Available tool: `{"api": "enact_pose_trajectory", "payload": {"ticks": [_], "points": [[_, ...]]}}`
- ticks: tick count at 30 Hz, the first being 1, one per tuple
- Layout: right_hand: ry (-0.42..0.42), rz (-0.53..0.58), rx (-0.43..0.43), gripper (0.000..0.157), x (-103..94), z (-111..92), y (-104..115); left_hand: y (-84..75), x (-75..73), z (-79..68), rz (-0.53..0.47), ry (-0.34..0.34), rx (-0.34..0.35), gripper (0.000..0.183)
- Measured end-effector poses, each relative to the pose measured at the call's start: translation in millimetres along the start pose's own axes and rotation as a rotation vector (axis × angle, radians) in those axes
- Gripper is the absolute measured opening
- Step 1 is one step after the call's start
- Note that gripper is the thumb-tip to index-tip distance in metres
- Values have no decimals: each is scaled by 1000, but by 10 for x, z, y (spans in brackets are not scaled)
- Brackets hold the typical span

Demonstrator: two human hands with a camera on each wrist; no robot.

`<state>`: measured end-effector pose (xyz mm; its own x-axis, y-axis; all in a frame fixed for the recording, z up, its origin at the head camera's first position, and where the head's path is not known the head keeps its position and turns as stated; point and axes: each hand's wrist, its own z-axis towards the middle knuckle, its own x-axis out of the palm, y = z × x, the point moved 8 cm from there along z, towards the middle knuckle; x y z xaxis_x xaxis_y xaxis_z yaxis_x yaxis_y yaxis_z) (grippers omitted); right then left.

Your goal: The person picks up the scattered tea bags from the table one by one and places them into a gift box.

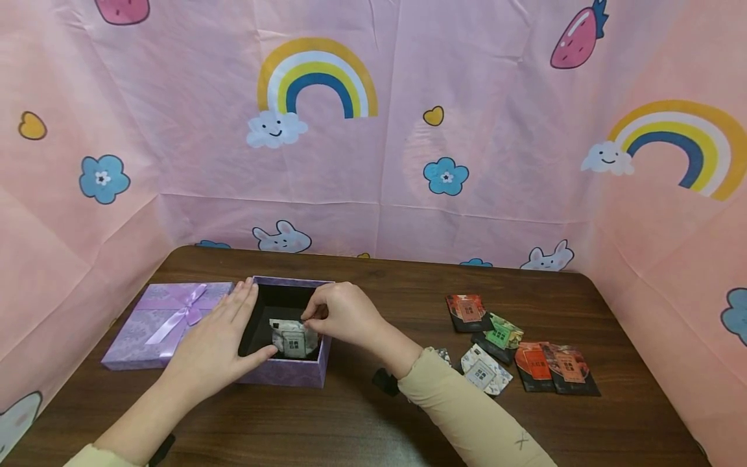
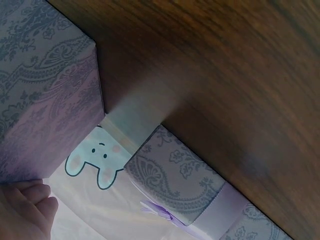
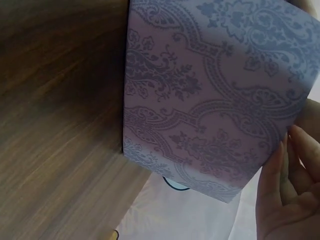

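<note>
A purple patterned gift box (image 1: 283, 375) with a dark inside stands open-topped on the table. Just inside its front wall is a grey-and-white sachet (image 1: 294, 340) with a printed label. My right hand (image 1: 348, 316) reaches over the right rim and pinches the sachet's upper right corner between thumb and fingers. My left hand (image 1: 218, 337) lies along the box's left rim with its fingers straight and its thumb over the front edge. Both wrist views mostly show the box's outer walls, with the left hand (image 2: 25, 212) and the right hand (image 3: 292, 182) only partly in sight.
Left of the box lies its purple lid (image 1: 140, 324) with a ribbon bow. On the right are red sachets (image 1: 532, 365), a green one (image 1: 503, 333) and a white one (image 1: 482, 371), partly overlapping. Another is mostly behind the right forearm. Printed cloth (image 1: 385, 162) surrounds the table.
</note>
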<state>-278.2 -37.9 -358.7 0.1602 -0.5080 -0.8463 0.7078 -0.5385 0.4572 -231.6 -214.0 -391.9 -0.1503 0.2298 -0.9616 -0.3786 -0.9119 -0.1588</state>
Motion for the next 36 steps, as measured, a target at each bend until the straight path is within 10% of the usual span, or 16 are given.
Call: {"api": "enact_pose_trajectory", "payload": {"ticks": [13, 36], "points": [[-78, 312, 83, 12, -174, -151, -224, -10, 21, -11, -16, -20, -10, 111], [-171, 289, 254, 13, -692, -1002, -1052, 1, 16, -13, 1, -29, 4, 110]]}}
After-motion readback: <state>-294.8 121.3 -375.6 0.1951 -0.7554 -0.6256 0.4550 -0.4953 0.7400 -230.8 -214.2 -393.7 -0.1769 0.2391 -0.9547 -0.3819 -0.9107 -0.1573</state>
